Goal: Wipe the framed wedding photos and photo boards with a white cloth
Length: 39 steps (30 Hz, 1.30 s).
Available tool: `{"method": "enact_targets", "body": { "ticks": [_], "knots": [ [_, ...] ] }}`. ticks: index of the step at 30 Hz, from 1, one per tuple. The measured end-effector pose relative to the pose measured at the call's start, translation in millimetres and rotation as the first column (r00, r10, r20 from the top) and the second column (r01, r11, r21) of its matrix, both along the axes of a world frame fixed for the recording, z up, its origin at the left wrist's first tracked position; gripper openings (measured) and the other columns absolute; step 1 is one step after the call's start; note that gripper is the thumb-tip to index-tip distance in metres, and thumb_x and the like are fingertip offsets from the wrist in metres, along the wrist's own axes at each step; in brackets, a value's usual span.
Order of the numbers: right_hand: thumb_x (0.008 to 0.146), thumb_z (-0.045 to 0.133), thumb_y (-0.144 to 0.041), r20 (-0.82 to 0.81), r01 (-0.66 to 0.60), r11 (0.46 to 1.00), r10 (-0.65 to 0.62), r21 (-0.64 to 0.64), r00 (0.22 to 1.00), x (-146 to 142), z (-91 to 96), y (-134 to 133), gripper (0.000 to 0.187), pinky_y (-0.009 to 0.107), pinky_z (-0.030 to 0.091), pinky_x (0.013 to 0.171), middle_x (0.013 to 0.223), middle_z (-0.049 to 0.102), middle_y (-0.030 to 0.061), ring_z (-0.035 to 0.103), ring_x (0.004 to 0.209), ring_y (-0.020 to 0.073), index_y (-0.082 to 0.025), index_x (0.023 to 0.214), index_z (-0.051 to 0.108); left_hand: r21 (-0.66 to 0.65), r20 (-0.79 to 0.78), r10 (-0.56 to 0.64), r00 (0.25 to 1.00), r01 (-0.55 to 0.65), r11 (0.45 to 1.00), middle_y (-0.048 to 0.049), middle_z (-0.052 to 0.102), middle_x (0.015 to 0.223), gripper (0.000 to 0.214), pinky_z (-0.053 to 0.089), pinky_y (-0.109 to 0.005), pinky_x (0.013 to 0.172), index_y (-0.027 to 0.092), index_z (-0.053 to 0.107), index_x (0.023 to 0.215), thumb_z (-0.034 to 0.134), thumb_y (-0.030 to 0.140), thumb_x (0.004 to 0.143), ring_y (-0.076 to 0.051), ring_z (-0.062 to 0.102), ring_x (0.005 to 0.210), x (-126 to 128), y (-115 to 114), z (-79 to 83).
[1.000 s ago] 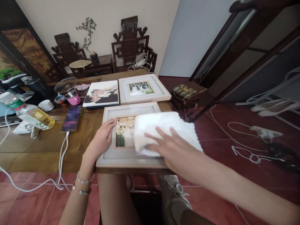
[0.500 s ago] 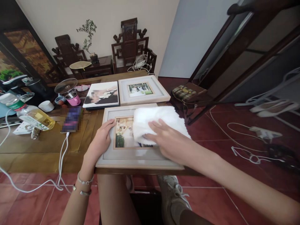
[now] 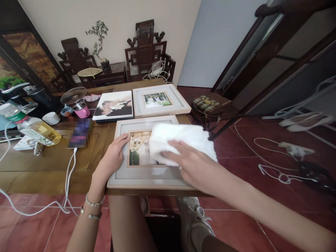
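A pale wooden picture frame (image 3: 136,175) with a photo in its middle lies flat at the near edge of the wooden table (image 3: 47,164). My left hand (image 3: 111,159) rests flat on the frame's left side, fingers stretched out, touching its border. My right hand (image 3: 190,162) presses flat on a folded white cloth (image 3: 181,140) that covers the right half of the frame's glass. The fingers lie spread on the cloth.
Behind it lie a second framed photo (image 3: 160,99) and a frameless photo print (image 3: 114,105). To the left are a phone (image 3: 80,133) with a white cable, a pink cup (image 3: 82,110), a plastic bottle (image 3: 34,127) and a white bowl (image 3: 51,118). A handbag (image 3: 208,103) sits right; cables cross the red floor.
My right hand slid the cloth up and left over the glass from the frame's lower right, then back a little toward me. My left hand stayed put.
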State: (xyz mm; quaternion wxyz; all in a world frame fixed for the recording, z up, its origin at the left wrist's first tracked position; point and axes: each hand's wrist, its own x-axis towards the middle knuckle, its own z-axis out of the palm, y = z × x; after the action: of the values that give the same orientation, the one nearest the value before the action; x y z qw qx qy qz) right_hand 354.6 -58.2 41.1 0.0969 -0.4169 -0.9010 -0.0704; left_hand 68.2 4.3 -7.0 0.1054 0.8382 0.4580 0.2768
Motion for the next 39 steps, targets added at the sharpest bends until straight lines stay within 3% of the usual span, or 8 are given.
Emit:
{"method": "enact_targets", "body": {
  "ticks": [3, 9, 13, 16, 22, 27, 35, 39],
  "knots": [
    [0.069, 0.046, 0.002, 0.018, 0.080, 0.997, -0.080, 0.000, 0.997, -3.3, -3.6, 44.7, 0.063, 0.051, 0.044, 0.104, 0.138, 0.055, 0.0210, 0.050, 0.129, 0.0337, -0.012, 0.129, 0.060, -0.007, -0.009, -0.002, 1.000, 0.002, 1.000, -0.0145, 0.055, 0.141, 0.056, 0.037, -0.047, 0.116, 0.012, 0.060, 0.126, 0.034, -0.004, 0.079, -0.023, 0.048, 0.135, -0.2, 0.1, 0.9],
    [0.073, 0.047, 0.000, 0.057, -0.106, 0.994, 0.107, -0.032, 0.993, -20.0, -4.3, 90.3, 0.058, 0.048, 0.034, 0.110, 0.137, 0.056, 0.0214, 0.044, 0.134, 0.0285, -0.011, 0.129, 0.059, -0.010, -0.050, 0.005, 0.999, -0.005, 1.000, -0.0150, 0.054, 0.142, 0.059, 0.036, -0.047, 0.117, 0.011, 0.060, 0.127, 0.035, -0.005, 0.075, -0.024, 0.048, 0.135, 0.8, 0.0, 4.7],
    [0.074, 0.047, -0.001, 0.054, -0.168, 0.982, 0.173, -0.082, 0.983, -36.1, -0.2, 93.8, 0.058, 0.046, 0.031, 0.112, 0.141, 0.051, 0.0226, 0.040, 0.138, 0.0276, -0.009, 0.131, 0.058, -0.020, -0.066, 0.012, 0.998, -0.014, 1.000, -0.0141, 0.055, 0.141, 0.060, 0.036, -0.048, 0.116, 0.011, 0.060, 0.126, 0.036, -0.005, 0.074, -0.024, 0.048, 0.135, 0.6, 0.8, 6.3],
    [0.076, 0.047, -0.001, 0.034, -0.109, 0.989, 0.113, -0.102, 0.993, -39.3, 3.2, 91.3, 0.059, 0.044, 0.033, 0.110, 0.141, 0.052, 0.0196, 0.047, 0.133, 0.0262, -0.013, 0.132, 0.057, -0.018, -0.046, 0.005, 0.999, -0.006, 1.000, -0.0122, 0.055, 0.142, 0.059, 0.037, -0.049, 0.116, 0.014, 0.060, 0.126, 0.036, -0.004, 0.075, -0.024, 0.049, 0.134, 0.0, 1.0, 6.1],
    [0.077, 0.047, -0.004, 0.076, 0.075, 0.996, -0.072, -0.038, 0.995, -9.2, 4.9, 83.4, 0.055, 0.048, 0.035, 0.109, 0.128, 0.063, 0.0175, 0.056, 0.123, 0.0289, -0.014, 0.130, 0.060, -0.003, -0.001, 0.024, 1.000, -0.024, 1.000, -0.0119, 0.057, 0.140, 0.055, 0.038, -0.049, 0.115, 0.015, 0.060, 0.126, 0.035, -0.002, 0.080, -0.023, 0.050, 0.134, 0.5, -0.6, 4.2],
    [0.077, 0.044, -0.004, 0.119, 0.037, 0.998, -0.032, -0.043, 0.992, 4.6, 6.9, 85.5, 0.055, 0.049, 0.033, 0.109, 0.123, 0.065, 0.0197, 0.056, 0.121, 0.0293, -0.011, 0.130, 0.058, -0.005, -0.003, 0.036, 0.999, -0.036, 0.999, -0.0125, 0.057, 0.140, 0.054, 0.038, -0.048, 0.116, 0.014, 0.060, 0.125, 0.036, -0.002, 0.079, -0.023, 0.051, 0.133, 1.7, -0.6, 3.5],
    [0.079, 0.043, -0.003, -0.004, -0.065, 0.982, 0.065, -0.178, 0.998, -36.8, 13.9, 99.4, 0.055, 0.042, 0.044, 0.093, 0.127, 0.061, 0.0190, 0.061, 0.108, 0.0306, -0.013, 0.132, 0.058, -0.008, -0.034, 0.019, 0.999, -0.019, 1.000, -0.0139, 0.055, 0.142, 0.057, 0.036, -0.049, 0.116, 0.013, 0.058, 0.129, 0.035, -0.003, 0.079, -0.024, 0.047, 0.136, 0.7, 0.3, 2.6],
    [0.081, 0.041, -0.004, -0.067, -0.148, 0.952, 0.135, -0.267, 0.989, -71.5, 21.9, 110.1, 0.056, 0.034, 0.046, 0.079, 0.119, 0.068, 0.0120, 0.064, 0.102, 0.0271, -0.020, 0.132, 0.057, -0.016, -0.050, 0.021, 0.999, -0.022, 1.000, -0.0141, 0.056, 0.139, 0.055, 0.039, -0.049, 0.114, 0.013, 0.059, 0.127, 0.036, -0.002, 0.079, -0.026, 0.050, 0.133, 2.0, -0.5, 6.9]
  ]
}}
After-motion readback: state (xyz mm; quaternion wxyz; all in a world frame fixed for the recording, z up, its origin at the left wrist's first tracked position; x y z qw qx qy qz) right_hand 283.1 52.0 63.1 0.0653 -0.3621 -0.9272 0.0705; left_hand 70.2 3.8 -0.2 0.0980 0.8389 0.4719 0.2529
